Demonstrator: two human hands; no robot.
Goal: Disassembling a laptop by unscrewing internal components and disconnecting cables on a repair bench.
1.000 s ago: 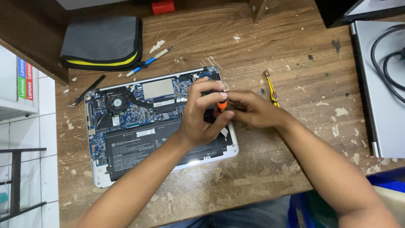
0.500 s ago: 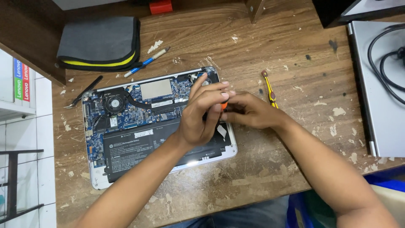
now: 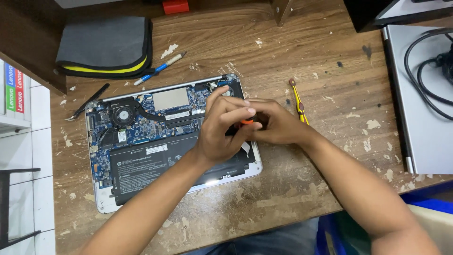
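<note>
– Orange shows between the fingers: a small screwdriver (image 3: 247, 121) with an orange collar, pinched where the two hands meet over the right end of the opened laptop (image 3: 155, 141). Which hand has it?

– From the head view, both. The left hand (image 3: 222, 130) is curled, fingertips closed around the orange part from the near-left side; the right hand (image 3: 278, 125) is folded in from the right, touching the left, its fingers closed near the same spot. How much of the tool each grips is hidden.

– And its long axis?

– Cannot tell for sure; it looks to stand roughly upright, tip down into the laptop's right-hand boards, just past the black battery (image 3: 151, 167). The tip itself is covered by the hands.

– So the tool lies right inside both grips, not apart from either?

– Yes. The left hand sits squarely over the laptop; the right hand comes across its right edge from the bare tabletop (image 3: 330, 56).

– Anything else close?

– A yellow-handled screwdriver (image 3: 298, 101) lies just beyond the right hand, running away from the person. Tweezers (image 3: 87, 102), a blue pen-like tool (image 3: 159, 69) and a grey pouch (image 3: 106, 45) sit well apart, at the far left.
</note>
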